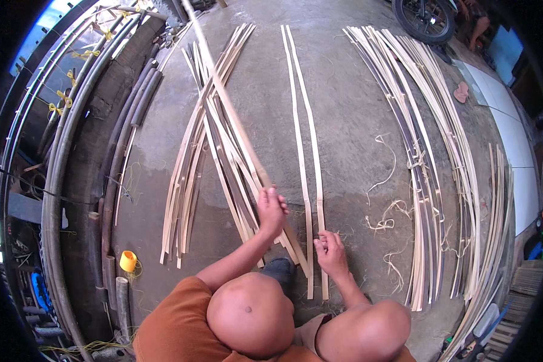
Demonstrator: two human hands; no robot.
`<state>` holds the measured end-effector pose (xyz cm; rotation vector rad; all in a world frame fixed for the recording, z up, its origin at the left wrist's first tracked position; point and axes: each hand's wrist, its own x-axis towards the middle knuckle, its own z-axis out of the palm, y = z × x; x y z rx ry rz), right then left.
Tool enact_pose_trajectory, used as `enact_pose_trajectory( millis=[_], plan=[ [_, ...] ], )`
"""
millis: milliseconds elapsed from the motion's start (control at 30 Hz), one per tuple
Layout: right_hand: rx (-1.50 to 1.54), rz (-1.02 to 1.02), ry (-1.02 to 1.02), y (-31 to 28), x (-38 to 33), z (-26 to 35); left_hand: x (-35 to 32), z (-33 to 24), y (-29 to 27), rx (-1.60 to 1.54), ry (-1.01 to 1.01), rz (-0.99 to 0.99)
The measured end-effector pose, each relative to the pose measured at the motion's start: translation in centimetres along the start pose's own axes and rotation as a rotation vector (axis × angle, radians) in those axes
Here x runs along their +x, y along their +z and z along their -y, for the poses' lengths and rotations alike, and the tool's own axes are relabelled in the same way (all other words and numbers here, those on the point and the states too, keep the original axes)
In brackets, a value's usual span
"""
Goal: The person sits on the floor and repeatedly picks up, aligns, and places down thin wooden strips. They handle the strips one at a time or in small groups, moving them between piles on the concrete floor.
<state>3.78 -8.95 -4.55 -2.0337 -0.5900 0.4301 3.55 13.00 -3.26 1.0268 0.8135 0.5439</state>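
Observation:
My left hand (272,211) is closed around a long pale bamboo strip (232,114), which slants up toward the far left. Its near end comes down close to my dark shoe (279,269). Two more bamboo strips lie side by side on the floor in the middle, a left one (297,120) and a right one (311,133). On the right one, close to its near end, my right hand (330,253) has its fingers curled in a pinch. Left of these, a crossed pile of bamboo strips (190,175) lies partly behind my left hand's strip.
Bundles of strips (425,181) lie to the right, with curly shavings (383,223) beside them. Bamboo poles (66,157) run along the left, near a yellow ring (128,260). A motorcycle wheel (425,21) and a pink sandal (461,92) are at the far right.

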Motion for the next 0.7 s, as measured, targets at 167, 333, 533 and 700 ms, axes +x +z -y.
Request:
enact_pose_trajectory(
  millis=[167, 333, 533, 700],
  plan=[
    [-0.446, 0.063, 0.104, 0.0, -2.4, -3.7, 6.6, 0.8, -5.9, 0.041, -0.091, -0.147],
    [-0.251, 0.038, 0.221, 1.5, -2.3, -5.2, 7.5, 1.0, -7.1, 0.582, 0.318, -0.28],
    [0.11, -0.024, 0.124, 2.3, -1.0, -0.5, 3.5, 4.0, -4.1, 0.542, 0.119, 0.173],
    [0.081, -0.045, -0.132, 4.1, -1.9, 1.4, -2.8, 1.8, 0.8, 0.042, -0.275, 0.525]
  ],
)
